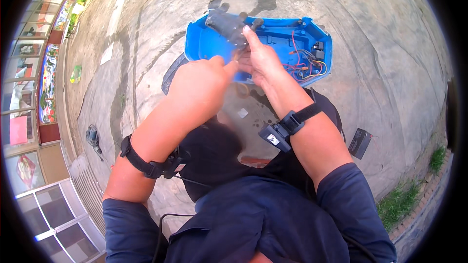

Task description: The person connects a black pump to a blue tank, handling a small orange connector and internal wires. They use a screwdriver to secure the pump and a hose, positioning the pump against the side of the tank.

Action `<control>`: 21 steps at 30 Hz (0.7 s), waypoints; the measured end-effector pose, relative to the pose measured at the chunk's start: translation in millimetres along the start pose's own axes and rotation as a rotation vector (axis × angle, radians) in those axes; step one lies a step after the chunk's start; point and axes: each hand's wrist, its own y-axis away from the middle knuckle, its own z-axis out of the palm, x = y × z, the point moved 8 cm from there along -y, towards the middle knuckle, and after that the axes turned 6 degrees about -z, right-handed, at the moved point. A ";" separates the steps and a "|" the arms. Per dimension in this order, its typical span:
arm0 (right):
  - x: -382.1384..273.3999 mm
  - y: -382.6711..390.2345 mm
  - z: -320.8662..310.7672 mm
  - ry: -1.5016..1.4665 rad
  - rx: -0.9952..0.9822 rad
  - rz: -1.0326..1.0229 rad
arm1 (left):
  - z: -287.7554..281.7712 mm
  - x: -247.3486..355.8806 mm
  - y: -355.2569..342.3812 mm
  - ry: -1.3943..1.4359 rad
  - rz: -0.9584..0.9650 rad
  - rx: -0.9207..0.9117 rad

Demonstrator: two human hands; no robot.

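A dark, blurred cylindrical part (226, 25) with stubby round knobs is held up over a blue plastic housing (195, 44). My right hand (263, 63) grips its lower end, thumb pressed along the side. Close beside it, my left hand (202, 80) is closed, its fingertips pinched near that same end; what they hold is smeared by motion. Just below the fingers hangs a tan loop (241, 90), perhaps a band or thin tube. Inside the housing's right end lie red, yellow and grey wires (304, 65) and a small black block (318, 48).
A dark curved piece (173, 73) lies left of the housing. On the grey ground sheet rest a power tool (92, 139) at far left and a black box (360, 143) at right. Windows (53, 209) line the left side; grass (399, 204) grows at lower right.
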 end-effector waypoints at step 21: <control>3.7 -4.2 -2.9 0.003 0.011 0.009 | 3.5 -9.6 -5.4 -0.048 0.010 -0.012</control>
